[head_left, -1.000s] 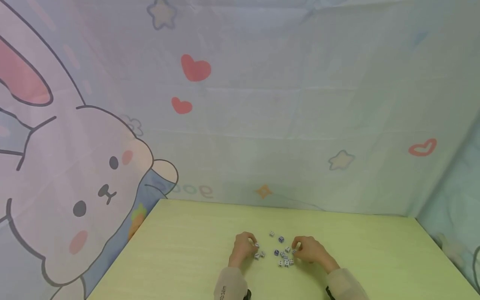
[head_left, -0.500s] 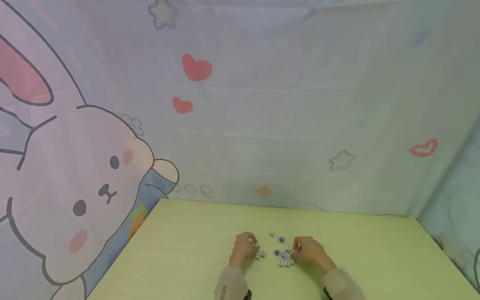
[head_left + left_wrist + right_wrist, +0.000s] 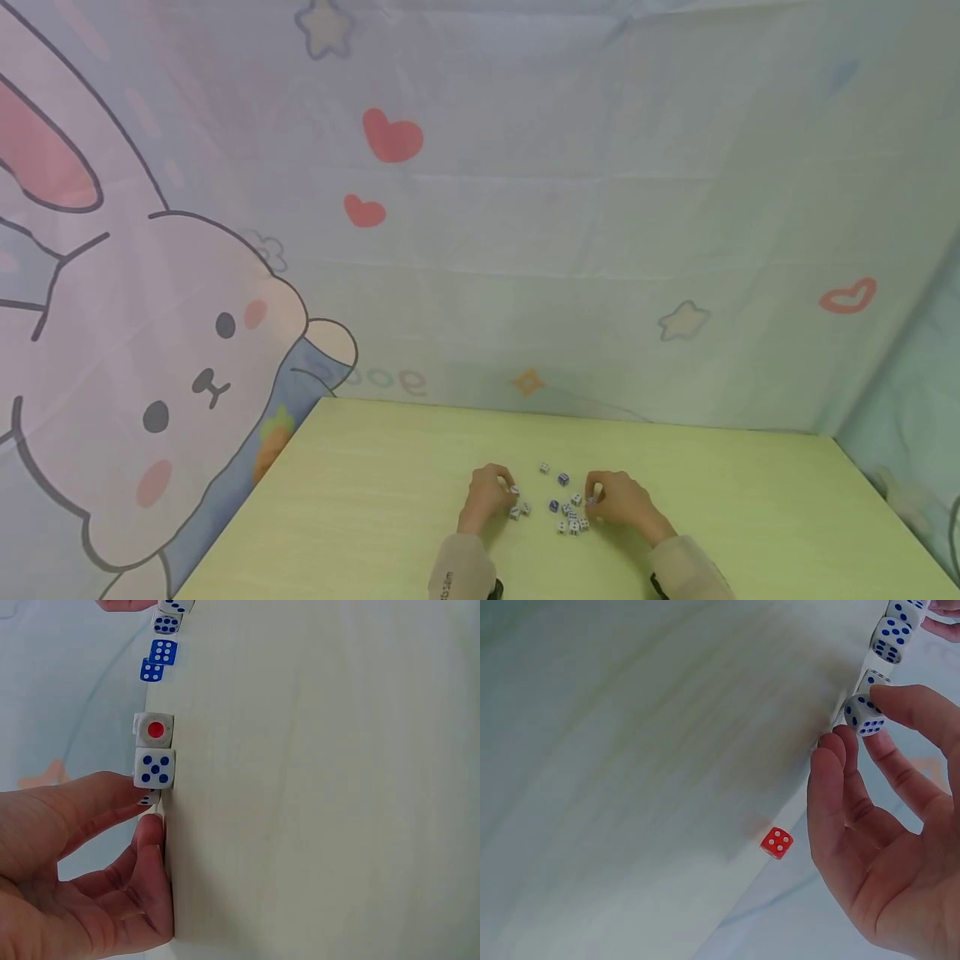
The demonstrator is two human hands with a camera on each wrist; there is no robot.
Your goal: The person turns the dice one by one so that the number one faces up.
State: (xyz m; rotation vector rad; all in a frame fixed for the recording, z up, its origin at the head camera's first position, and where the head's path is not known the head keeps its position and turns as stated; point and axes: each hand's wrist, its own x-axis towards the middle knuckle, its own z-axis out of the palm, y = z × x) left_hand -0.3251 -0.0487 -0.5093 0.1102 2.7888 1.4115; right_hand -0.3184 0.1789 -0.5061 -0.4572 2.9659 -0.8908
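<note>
Right wrist view: the right hand (image 3: 622, 500) is pinching a blue-dotted white die (image 3: 865, 718), with a red die (image 3: 778, 844) sitting nearby. Meanwhile the left hand (image 3: 489, 493) is curling around a second white die (image 3: 514, 491), two others (image 3: 154, 768) lying just beside it. More dice (image 3: 573, 527), white plus a couple of blue ones (image 3: 553, 506), are sitting between the hands, well short of the tabletop's (image 3: 375, 467) far edge. A bunny-print cloth (image 3: 187, 333) is hanging behind that.

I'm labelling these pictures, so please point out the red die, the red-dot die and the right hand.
Red die (image 3: 777, 843): right wrist view, on its four-pip face.
Red-dot die (image 3: 155, 730): left wrist view, on the red dot itself.
Right hand (image 3: 619, 498): head view, on the back of the hand.
</note>
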